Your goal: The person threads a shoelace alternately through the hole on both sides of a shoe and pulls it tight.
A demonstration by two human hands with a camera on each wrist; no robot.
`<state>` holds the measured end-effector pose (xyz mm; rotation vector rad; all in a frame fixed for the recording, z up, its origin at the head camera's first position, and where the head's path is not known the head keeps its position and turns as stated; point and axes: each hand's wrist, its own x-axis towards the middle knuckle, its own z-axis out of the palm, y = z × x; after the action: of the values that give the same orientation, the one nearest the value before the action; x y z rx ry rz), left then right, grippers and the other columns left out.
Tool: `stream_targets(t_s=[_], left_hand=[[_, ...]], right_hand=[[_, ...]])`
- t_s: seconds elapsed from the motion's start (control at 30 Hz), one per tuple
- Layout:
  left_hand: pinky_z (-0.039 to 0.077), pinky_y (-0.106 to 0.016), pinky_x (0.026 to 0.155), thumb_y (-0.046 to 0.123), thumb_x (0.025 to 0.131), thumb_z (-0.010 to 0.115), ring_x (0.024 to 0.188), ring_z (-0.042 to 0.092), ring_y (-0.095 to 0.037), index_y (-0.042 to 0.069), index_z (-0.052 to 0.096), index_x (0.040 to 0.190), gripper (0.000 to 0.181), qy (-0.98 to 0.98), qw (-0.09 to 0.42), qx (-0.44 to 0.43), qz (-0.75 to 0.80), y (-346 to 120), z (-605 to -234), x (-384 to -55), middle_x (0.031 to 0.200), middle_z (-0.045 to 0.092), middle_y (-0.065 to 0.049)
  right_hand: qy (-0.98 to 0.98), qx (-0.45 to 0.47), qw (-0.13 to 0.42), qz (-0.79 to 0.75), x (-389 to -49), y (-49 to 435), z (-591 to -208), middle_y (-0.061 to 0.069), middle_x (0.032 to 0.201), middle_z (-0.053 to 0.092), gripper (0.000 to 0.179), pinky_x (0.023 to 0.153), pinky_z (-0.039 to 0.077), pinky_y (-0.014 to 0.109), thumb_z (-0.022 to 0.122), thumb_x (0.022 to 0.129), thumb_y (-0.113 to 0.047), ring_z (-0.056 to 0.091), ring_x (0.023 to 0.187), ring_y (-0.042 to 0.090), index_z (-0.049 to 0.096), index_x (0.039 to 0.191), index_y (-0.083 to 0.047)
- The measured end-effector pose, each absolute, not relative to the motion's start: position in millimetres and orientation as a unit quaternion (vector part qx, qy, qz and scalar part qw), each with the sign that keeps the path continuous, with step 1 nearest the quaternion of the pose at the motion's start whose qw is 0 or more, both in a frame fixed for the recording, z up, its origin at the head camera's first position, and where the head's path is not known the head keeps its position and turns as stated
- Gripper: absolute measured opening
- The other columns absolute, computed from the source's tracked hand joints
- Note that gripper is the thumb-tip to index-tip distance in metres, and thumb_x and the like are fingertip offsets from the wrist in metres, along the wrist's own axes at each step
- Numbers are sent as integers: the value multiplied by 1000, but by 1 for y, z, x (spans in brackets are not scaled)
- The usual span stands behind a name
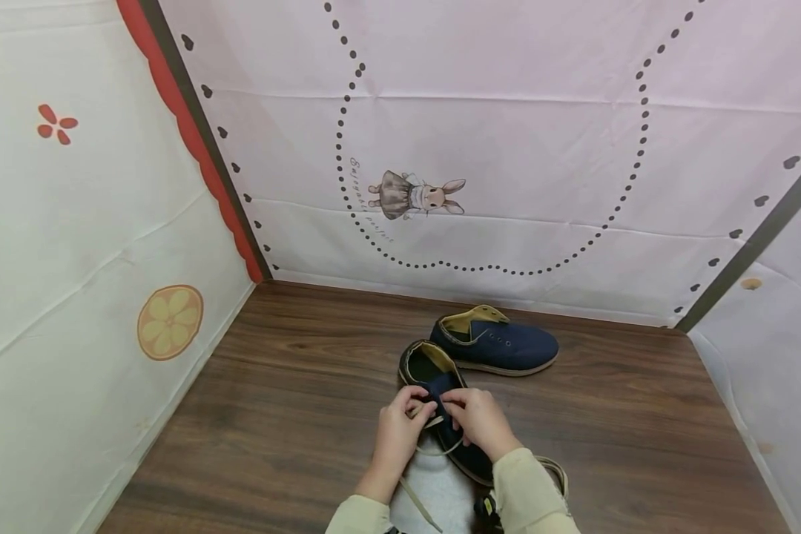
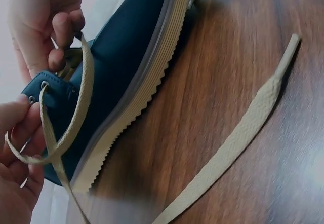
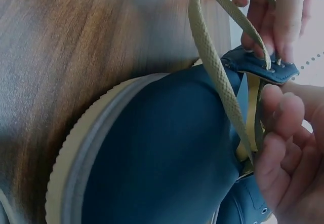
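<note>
Nearest, at the right sleeve (image 1: 530, 489), a looped pale cord (image 1: 558, 472) is lying on the wooden floor (image 1: 294, 415), probably another lace. Beyond it, a navy shoe (image 2: 115, 74) is resting between the hands, its toe pointing back toward the person. The left hand (image 1: 397, 430) is pinching one eyelet flap (image 2: 56, 88); the right hand (image 1: 482, 423), fingers curled, is apparently pinching the beige lace (image 2: 89, 77) across the opening. Lacing is seemingly at an early stage: lace is running through eyelets on that flap, while a long free end (image 2: 248, 120) is trailing loose and no bow is showing. The opposite eyelets are mostly hidden. The shoe is displaying a smooth upper, tan lining (image 3: 252, 95) and ridged cream sole (image 2: 137, 105). Farther off, a second navy shoe (image 1: 521, 348) is standing just beside the first, its visible eyelets bare, apparently awaiting lacing. A printed wall hanging (image 1: 507, 170) is rising behind.
</note>
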<state>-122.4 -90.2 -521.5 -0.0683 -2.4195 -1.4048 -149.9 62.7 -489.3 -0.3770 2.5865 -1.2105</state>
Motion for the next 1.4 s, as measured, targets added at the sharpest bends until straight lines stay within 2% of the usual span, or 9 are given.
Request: stream_targets(t_s=[0.13,0.27,0.43,0.57,0.77,0.87,1.1,1.3,1.4], left_hand=[[41,-39,82,15,88,64,96,53,-19,17,67,104,17,-880,208,-49,-425,-95,-520,-126,102,62,2],[34,-53,90,5,88,57,117,44,-27,18,68,109,27,-902,198,-98,-371,-100,-517,-132,120,58,-1],[39,-45,94,4,87,56,116,48,-26,14,69,102,22,-896,162,-100,-402,-105,-512,-137,110,64,-2],[40,-42,94,18,91,59,115,49,-24,15,69,101,15,-899,130,-89,-409,-106,-505,-139,110,65,-3],[41,-42,93,34,91,58,117,49,-22,19,70,100,22,-911,98,-74,-393,-105,-500,-140,108,65,1],[41,-43,93,33,91,58,117,49,-22,18,70,100,21,-913,95,-74,-391,-106,-499,-140,108,66,2],[40,-42,94,31,91,59,120,48,-20,19,70,105,22,-911,78,-78,-397,-108,-499,-138,113,64,2],[38,-47,96,30,88,63,123,45,-23,17,68,112,28,-897,56,-86,-430,-111,-503,-138,122,60,-3],[37,-48,97,29,87,65,124,44,-24,16,67,114,30,-891,49,-88,-443,-112,-503,-138,124,59,-5]], right_hand=[[896,-144,116,-403,-150,64,-489,3,58,54,17,40,43,28,59,91,-11,46,36,13,68,105,-8],[907,-149,87,-385,-150,64,-488,-1,56,52,16,40,42,25,59,91,-13,46,35,12,68,104,-9],[909,-99,38,-402,-156,63,-481,-1,55,52,16,38,42,27,58,92,-22,46,36,12,69,101,-15],[902,-80,1,-425,-166,61,-465,0,57,55,15,40,43,28,58,92,-24,48,36,13,70,100,-18],[898,-96,-31,-429,-180,57,-435,-2,64,59,19,46,45,28,55,94,-27,52,43,13,69,105,-20],[890,-97,-58,-442,-185,57,-420,-4,66,59,19,47,45,28,56,94,-26,54,45,15,68,107,-21],[865,-107,-96,-482,-195,60,-394,3,70,62,20,46,46,29,55,94,-28,56,48,17,68,107,-22],[821,-106,-142,-543,-201,60,-382,6,69,62,18,48,49,32,57,92,-26,56,47,24,70,103,-19],[801,-107,-145,-571,-202,59,-379,7,70,63,18,50,51,35,59,92,-24,58,48,23,70,103,-15]])
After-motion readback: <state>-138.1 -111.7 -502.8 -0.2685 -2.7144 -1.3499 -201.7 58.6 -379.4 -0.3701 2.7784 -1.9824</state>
